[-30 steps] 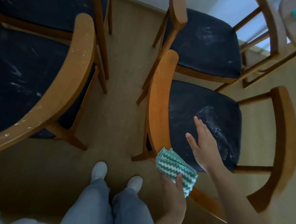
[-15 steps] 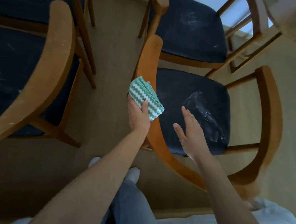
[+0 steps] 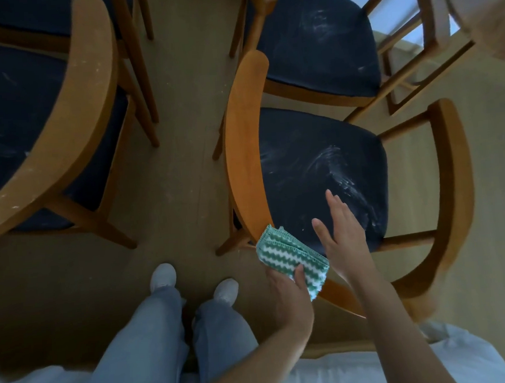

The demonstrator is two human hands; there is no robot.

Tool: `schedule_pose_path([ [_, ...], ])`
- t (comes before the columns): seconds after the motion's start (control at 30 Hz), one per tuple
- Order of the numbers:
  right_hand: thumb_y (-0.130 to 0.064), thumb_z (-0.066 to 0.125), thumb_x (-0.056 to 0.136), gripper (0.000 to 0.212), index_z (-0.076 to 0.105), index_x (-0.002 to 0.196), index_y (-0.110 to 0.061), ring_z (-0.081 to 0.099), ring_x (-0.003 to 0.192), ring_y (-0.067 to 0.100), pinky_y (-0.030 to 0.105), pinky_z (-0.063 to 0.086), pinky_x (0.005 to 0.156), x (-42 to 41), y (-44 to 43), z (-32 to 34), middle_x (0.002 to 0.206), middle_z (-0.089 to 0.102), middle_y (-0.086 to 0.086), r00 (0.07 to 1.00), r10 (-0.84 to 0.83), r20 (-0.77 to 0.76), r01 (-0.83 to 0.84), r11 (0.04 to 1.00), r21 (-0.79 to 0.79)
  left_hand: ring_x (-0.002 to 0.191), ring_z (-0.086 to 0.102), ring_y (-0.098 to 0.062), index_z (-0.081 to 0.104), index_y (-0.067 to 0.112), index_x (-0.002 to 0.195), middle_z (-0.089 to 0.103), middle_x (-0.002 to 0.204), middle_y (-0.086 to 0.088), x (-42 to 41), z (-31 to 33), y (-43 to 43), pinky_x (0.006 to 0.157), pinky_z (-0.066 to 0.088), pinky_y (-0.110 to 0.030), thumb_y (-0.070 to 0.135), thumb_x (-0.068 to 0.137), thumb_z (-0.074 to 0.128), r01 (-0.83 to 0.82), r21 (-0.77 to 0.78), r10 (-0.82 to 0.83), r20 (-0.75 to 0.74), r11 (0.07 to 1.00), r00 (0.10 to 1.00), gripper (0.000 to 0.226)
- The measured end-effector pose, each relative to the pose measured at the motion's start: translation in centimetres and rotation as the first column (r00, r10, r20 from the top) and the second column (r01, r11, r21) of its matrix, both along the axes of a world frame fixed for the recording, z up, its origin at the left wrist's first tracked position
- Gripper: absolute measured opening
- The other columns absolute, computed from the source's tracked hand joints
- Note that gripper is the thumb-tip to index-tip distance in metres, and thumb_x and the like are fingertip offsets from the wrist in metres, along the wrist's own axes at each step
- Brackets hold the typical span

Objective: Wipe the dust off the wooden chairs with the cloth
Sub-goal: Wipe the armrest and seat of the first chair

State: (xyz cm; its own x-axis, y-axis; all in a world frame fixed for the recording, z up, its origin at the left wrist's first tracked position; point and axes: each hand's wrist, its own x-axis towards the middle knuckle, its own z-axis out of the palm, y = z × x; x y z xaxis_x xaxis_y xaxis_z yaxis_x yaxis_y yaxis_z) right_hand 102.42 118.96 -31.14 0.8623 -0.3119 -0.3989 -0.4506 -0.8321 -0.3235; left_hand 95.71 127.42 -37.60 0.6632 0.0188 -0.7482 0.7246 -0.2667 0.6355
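A wooden armchair [image 3: 244, 150] with a dusty dark seat [image 3: 321, 168] stands right in front of me. My left hand [image 3: 288, 293] grips a folded green-and-white zigzag cloth [image 3: 291, 257], pressed on the near end of the chair's curved left arm rail. My right hand [image 3: 342, 239] hovers flat, fingers apart, over the near part of the seat and holds nothing. White dust streaks mark the seat's right half.
A second chair [image 3: 315, 37] stands behind the first, and a third chair [image 3: 84, 113] with a speckled rail is at the left. My legs and white shoes [image 3: 192, 282] stand on the wooden floor [image 3: 181, 136] between the chairs. A round tabletop edge [image 3: 477, 11] shows top right.
My left hand slid the cloth up the arm rail to its far part half a second ago, then drew it back down to the near end. The right hand stayed over the seat.
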Motion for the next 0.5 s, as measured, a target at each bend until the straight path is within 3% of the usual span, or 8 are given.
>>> schedule_pose_path([
  [0.1,-0.04,0.036,0.098,0.06,0.01,0.151,-0.026,0.011,0.146,0.02,0.042,0.014,0.117,-0.9,-0.5,-0.1,0.158,0.015,0.001,0.999,-0.03,-0.021,0.03,1.0,0.0,0.11,0.053,-0.012,0.024,0.013,0.137,0.05,0.13,-0.002,-1.0,-0.1,-0.6,0.083,0.044,-0.019,0.038,0.095,0.045,-0.014,-0.075,0.011,-0.04,0.997,0.999,0.053],
  [0.17,-0.041,0.036,0.098,0.061,0.01,0.151,-0.027,0.011,0.146,0.019,0.043,0.014,0.118,-1.3,-0.6,-0.2,0.158,0.015,0.001,0.999,-0.036,-0.034,0.037,0.999,0.011,0.121,0.048,-0.017,0.019,0.011,0.141,0.044,0.139,-0.005,-0.5,0.1,-0.3,0.095,0.043,-0.026,0.044,0.091,0.045,-0.01,-0.085,0.006,-0.05,0.996,0.999,0.065],
  [0.33,-0.043,0.035,0.097,0.06,0.009,0.15,-0.03,0.011,0.146,0.017,0.041,0.014,0.118,-1.3,-0.2,-0.2,0.158,0.014,-0.002,0.998,-0.049,-0.027,0.05,0.997,0.058,0.139,0.024,-0.021,-0.008,0.006,0.149,0.014,0.154,-0.008,6.2,1.1,3.0,0.105,0.021,-0.015,0.024,0.096,0.049,-0.139,0.043,0.128,0.189,0.989,0.974,0.079],
  [0.43,-0.043,0.035,0.097,0.061,0.008,0.15,-0.03,0.01,0.146,0.017,0.039,0.014,0.117,-0.6,0.4,-0.5,0.158,0.012,-0.003,0.999,-0.039,-0.025,0.041,0.997,0.07,0.145,0.011,-0.025,-0.004,0.003,0.148,0.006,0.157,-0.014,11.9,0.3,5.4,0.117,0.016,-0.037,0.031,0.095,0.048,-0.03,0.2,-0.039,0.335,0.979,0.941,0.079],
  [0.5,-0.042,0.034,0.098,0.06,0.007,0.15,-0.03,0.008,0.146,0.015,0.038,0.012,0.117,-0.1,0.9,-0.8,0.159,0.011,-0.004,0.999,-0.032,-0.037,0.035,0.996,0.087,0.145,0.008,-0.024,-0.003,0.002,0.148,0.005,0.158,-0.013,15.4,-0.1,6.6,0.118,0.012,-0.039,0.033,0.095,0.049,0.073,0.297,-0.185,0.37,0.952,0.91,0.081],
])
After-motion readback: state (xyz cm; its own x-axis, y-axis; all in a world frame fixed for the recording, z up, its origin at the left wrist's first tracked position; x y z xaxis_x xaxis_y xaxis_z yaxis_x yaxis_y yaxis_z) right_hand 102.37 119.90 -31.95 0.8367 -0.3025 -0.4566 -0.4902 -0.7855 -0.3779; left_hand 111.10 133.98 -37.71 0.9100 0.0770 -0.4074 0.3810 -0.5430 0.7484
